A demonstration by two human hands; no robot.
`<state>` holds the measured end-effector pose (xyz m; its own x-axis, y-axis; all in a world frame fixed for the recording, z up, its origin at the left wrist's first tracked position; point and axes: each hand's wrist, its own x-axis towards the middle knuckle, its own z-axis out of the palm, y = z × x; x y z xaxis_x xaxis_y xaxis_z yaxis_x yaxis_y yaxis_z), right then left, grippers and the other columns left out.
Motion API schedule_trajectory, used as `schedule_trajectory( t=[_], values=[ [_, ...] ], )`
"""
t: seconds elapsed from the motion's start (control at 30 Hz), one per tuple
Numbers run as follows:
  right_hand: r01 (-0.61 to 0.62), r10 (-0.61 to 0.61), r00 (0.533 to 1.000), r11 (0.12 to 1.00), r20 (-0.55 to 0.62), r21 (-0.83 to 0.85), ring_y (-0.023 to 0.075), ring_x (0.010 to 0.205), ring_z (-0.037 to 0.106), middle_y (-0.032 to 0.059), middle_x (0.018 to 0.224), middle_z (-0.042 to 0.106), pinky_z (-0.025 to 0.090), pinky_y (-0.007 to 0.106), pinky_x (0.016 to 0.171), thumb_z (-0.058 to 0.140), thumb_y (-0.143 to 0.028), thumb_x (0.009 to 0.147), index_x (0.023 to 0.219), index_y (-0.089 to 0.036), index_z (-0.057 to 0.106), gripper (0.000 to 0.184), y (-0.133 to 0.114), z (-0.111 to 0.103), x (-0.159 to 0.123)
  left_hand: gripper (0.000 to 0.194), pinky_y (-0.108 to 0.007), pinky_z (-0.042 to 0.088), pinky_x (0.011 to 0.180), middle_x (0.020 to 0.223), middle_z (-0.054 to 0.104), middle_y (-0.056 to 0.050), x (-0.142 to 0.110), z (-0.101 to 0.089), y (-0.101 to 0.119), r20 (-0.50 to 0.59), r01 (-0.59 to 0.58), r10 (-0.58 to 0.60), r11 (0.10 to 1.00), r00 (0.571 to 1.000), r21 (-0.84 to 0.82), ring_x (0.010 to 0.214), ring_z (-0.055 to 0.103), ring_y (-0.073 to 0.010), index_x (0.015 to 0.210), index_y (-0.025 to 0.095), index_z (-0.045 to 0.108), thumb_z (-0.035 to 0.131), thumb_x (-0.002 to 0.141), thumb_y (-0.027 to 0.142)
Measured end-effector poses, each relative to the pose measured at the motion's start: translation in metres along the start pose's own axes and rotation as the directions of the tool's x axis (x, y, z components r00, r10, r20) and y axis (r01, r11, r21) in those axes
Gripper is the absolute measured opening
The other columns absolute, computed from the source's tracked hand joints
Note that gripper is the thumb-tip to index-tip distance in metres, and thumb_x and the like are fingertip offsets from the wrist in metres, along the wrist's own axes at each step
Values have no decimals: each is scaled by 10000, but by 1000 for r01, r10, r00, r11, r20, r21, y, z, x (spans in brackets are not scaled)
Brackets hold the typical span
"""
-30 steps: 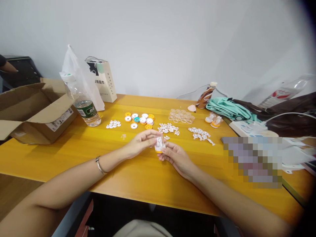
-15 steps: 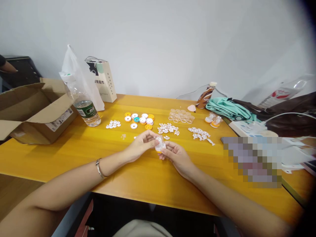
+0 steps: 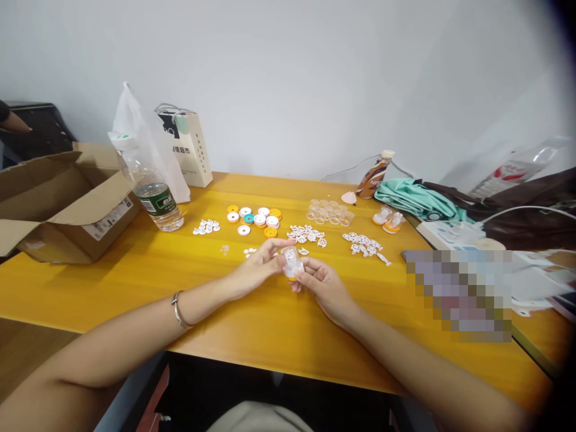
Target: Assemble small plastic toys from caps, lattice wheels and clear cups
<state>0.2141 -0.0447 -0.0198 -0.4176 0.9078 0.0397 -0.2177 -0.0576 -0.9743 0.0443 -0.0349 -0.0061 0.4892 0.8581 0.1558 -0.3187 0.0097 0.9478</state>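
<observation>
Between my two hands is a small capsule-like piece (image 3: pixel 293 268) with a clear plastic top, white parts inside and an orange base, tilted above the table. My left hand (image 3: pixel 260 265) has its thumb and fingers around the clear top. My right hand (image 3: pixel 327 287) pinches the lower part near the orange base, its other fingers curled below. Just beyond lie white openwork pieces (image 3: pixel 306 234) and more white flat pieces (image 3: pixel 362 244). Several clear cups (image 3: pixel 330 211) stand behind them. Ring-shaped discs (image 3: pixel 260 219) in white, orange and teal lie to the left.
Small white parts (image 3: pixel 206 227) and a water bottle (image 3: pixel 158 201) are at left, beside an open cardboard box (image 3: pixel 76 222). Two similar capsule pieces (image 3: pixel 392 222) lie at right, near a coffee bottle (image 3: pixel 375 175), green cloth (image 3: pixel 416 198) and a power strip (image 3: pixel 443 234).
My left hand has shifted slightly, with its fingers loosened and raised around the clear top, so more of the piece shows. My right hand keeps its grip.
</observation>
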Motion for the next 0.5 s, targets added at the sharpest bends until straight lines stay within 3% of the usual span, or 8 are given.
schedule_trajectory(
  t=[0.13, 0.23, 0.3, 0.4, 0.5],
  values=[
    [12, -12, 1000, 1000, -12, -14, 94, 547, 538, -8, 644, 611, 413, 237, 560, 669, -359, 698, 812, -175, 619, 222, 1, -2, 1, 251, -354, 365, 912, 1262, 482, -103, 2, -2, 0, -84, -39, 54, 985, 995, 167, 1098, 485, -223, 827, 144, 588, 603, 773, 389],
    [35, -38, 998, 998, -54, -47, 86, 547, 525, -12, 671, 609, 420, 240, 573, 678, -347, 687, 811, -182, 615, 215, 0, -1, 1, 291, -352, 377, 898, 1334, 416, -102, 3, -5, 1, -93, -14, 27, 990, 995, 139, 1150, 447, -233, 988, 174, 605, 509, 834, 401],
    [32, -37, 997, 996, -60, -88, 84, 564, 523, -17, 686, 605, 425, 237, 583, 696, -320, 669, 813, -185, 611, 215, -2, 1, 1, 262, -341, 373, 906, 1332, 416, -95, 3, -4, 3, -105, -30, 50, 983, 993, 179, 1167, 433, -231, 984, 182, 610, 571, 800, 364],
    [20, -27, 998, 993, -53, -120, 91, 583, 522, -20, 681, 597, 431, 238, 586, 706, -301, 655, 821, -187, 609, 223, -4, 4, 0, 188, -327, 375, 901, 1226, 506, -89, 1, 1, 5, -90, -49, 78, 956, 993, 290, 1090, 491, -214, 865, 154, 627, 653, 735, 288],
    [17, -19, 1000, 992, -16, -122, 88, 556, 514, -18, 672, 597, 428, 237, 563, 693, -314, 667, 822, -187, 618, 214, -3, 5, -1, 233, -304, 409, 816, 1031, 608, -84, -1, 6, 7, -56, -62, 86, 939, 995, 337, 913, 560, -178, 957, 151, 622, 591, 788, 309]
  ],
)
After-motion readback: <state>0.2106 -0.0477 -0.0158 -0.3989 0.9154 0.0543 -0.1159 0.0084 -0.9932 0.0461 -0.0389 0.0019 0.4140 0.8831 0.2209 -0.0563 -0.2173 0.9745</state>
